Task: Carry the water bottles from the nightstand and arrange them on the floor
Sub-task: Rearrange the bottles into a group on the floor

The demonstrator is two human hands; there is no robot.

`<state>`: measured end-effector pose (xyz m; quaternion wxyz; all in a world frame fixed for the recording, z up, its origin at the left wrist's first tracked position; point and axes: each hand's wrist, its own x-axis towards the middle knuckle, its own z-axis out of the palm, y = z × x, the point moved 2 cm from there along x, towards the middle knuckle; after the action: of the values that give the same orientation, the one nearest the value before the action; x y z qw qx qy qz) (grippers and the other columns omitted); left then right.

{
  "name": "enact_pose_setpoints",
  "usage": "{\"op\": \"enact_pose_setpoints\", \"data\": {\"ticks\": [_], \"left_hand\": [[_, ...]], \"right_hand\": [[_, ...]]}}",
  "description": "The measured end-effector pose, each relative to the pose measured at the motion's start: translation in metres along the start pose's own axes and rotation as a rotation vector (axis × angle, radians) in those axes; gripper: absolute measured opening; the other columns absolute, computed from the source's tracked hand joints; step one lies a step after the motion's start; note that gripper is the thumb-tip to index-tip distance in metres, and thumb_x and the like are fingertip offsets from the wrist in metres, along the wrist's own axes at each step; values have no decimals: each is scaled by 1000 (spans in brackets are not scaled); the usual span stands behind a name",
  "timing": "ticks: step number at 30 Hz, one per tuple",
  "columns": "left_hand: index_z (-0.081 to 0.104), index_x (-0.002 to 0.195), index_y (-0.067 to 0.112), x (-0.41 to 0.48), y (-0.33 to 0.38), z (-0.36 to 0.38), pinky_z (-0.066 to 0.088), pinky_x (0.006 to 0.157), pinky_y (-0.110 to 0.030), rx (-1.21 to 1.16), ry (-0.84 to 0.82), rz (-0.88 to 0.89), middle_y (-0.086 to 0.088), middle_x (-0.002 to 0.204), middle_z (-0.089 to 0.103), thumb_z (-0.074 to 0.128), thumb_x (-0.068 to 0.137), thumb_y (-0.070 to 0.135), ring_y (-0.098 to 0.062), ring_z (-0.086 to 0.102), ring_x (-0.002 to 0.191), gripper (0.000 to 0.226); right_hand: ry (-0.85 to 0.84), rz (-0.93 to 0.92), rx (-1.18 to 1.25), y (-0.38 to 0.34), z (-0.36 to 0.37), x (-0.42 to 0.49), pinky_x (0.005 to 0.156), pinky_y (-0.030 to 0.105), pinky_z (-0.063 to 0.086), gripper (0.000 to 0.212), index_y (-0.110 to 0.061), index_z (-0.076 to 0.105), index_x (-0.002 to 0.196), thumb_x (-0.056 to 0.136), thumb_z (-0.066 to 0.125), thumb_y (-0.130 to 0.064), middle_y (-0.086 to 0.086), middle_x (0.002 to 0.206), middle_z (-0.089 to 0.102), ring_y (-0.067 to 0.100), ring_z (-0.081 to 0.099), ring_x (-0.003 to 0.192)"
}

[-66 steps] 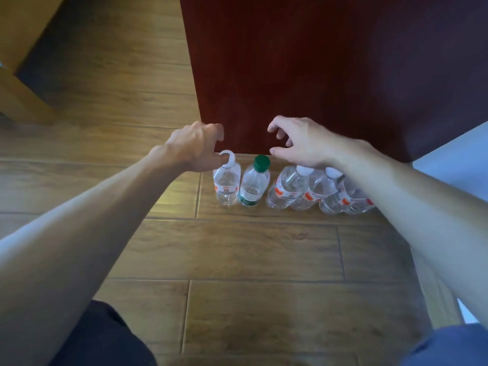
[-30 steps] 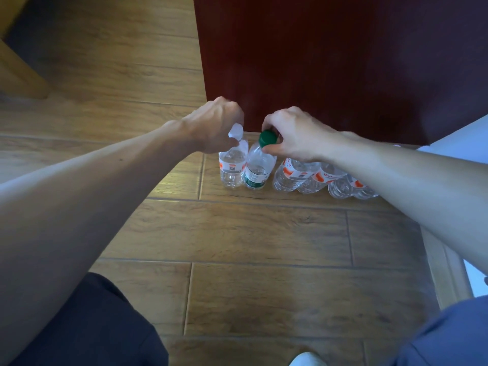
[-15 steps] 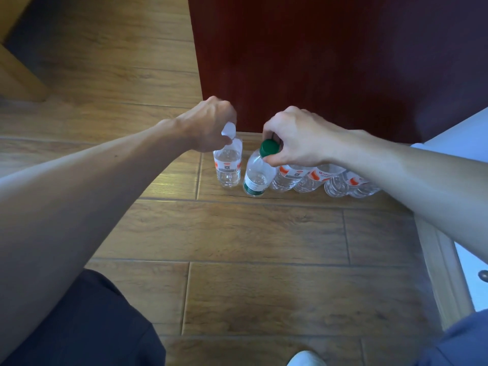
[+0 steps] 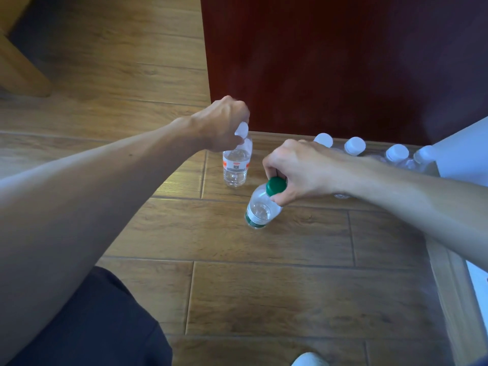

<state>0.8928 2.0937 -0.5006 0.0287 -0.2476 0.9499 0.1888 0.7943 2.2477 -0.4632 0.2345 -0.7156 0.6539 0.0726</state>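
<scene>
Head view: both hands setting bottles into line on the floor (image 4: 264,286).
Left hand (image 4: 221,122) has its fingers closed round the neck of the white-capped bottle (image 4: 235,165), which is upright; right hand (image 4: 298,170) pinches the cap of the green-capped bottle (image 4: 261,207), tilted, forward of the row of bottles (image 4: 355,145). Next, I'd judge: straighten it, align it, let go.

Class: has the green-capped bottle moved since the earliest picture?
Yes. Gripped at its cap by the right hand, the green-capped bottle has left the row by the dark red panel, coming toward the person across a floorboard seam.
</scene>
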Motion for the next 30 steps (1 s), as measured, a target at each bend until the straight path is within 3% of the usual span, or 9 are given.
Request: {"op": "enact_pose_setpoints", "data": {"ticks": [5, 16, 21, 26, 28, 30], "left_hand": [[64, 101, 7, 5, -3, 1, 56, 77, -46, -17, -27, -25, -10, 101, 64, 76, 78, 20, -31, 64, 93, 29], [63, 105, 6, 5, -1, 1, 49, 68, -36, -13, -42, -30, -3, 94, 54, 74, 82, 19, -28, 63, 92, 28], [61, 98, 7, 4, 2, 6, 43, 68, -34, 75, -22, 20, -6, 96, 55, 72, 84, 21, -29, 61, 92, 22], [59, 86, 9, 4, 2, 6, 52, 76, -42, 83, -21, 84, -3, 87, 50, 71, 82, 18, -32, 61, 92, 16], [62, 90, 6, 3, 1, 5, 51, 75, -41, 76, -8, 86, -4, 88, 52, 71, 82, 17, -31, 61, 91, 16], [65, 94, 5, 2, 0, 3, 50, 74, -38, 72, -1, 79, -9, 94, 58, 72, 83, 16, -31, 61, 92, 18]], "right_hand": [[-50, -45, -38, -2, 13, 1, 67, 38, 52, 33, -21, 46, 74, 73, 76, -35, -7, 72, 46, 27, 57, 77], [-184, -7, -65, 2, 16, -2, 70, 43, 55, 37, -22, 44, 74, 73, 76, -39, -6, 76, 53, 24, 60, 82], [-230, 54, -21, 9, 3, -5, 73, 43, 57, 39, -24, 54, 80, 73, 76, -55, -7, 81, 58, 22, 63, 86], [-36, 196, 67, 40, -29, -9, 76, 42, 57, 43, -36, 52, 77, 61, 61, -75, -10, 85, 58, 19, 64, 82], [98, 255, 123, 57, -35, -13, 79, 44, 57, 36, -35, 55, 81, 65, 63, -66, -9, 86, 59, 19, 63, 83], [192, 294, 130, 72, -39, -16, 84, 45, 55, 22, -30, 59, 89, 77, 73, -44, -8, 85, 61, 20, 61, 87]]}}
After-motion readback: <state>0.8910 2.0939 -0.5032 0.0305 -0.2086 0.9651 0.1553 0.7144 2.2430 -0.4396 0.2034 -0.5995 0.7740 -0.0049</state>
